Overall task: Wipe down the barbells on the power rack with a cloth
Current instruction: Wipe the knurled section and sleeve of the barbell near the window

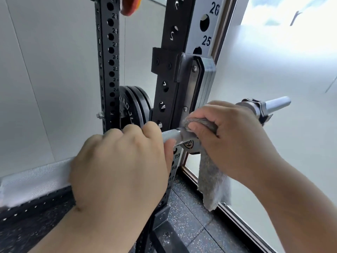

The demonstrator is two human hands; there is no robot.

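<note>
Our left hand (118, 161) curls round the barbell (169, 134) just left of the power rack's numbered upright (186, 33). The knuckles face up and the fingers wrap over the knurled shaft. Our right hand (228, 136) sits just right of the upright, with fingers and thumb closed round a grey cloth (213, 183). It holds the cloth bunched against the bar where the bar rests in the J-hook (196, 88) bolted to that upright. A short bare stretch of shaft shows between the two hands, in front of the upright. The loose end of the cloth hangs straight down under the right hand, beside the lower part of the upright.

Further right of the upright, past the right hand, a collar (255, 108) clamps the bar, and the smooth sleeve (277, 104) sticks out beyond it. Behind and to the left of the upright, black weight plates (135, 103) hang on a second perforated post (107, 52). Speckled black floor (191, 225) lies at the upright's foot. A frosted glass panel (273, 61) stands to its right.
</note>
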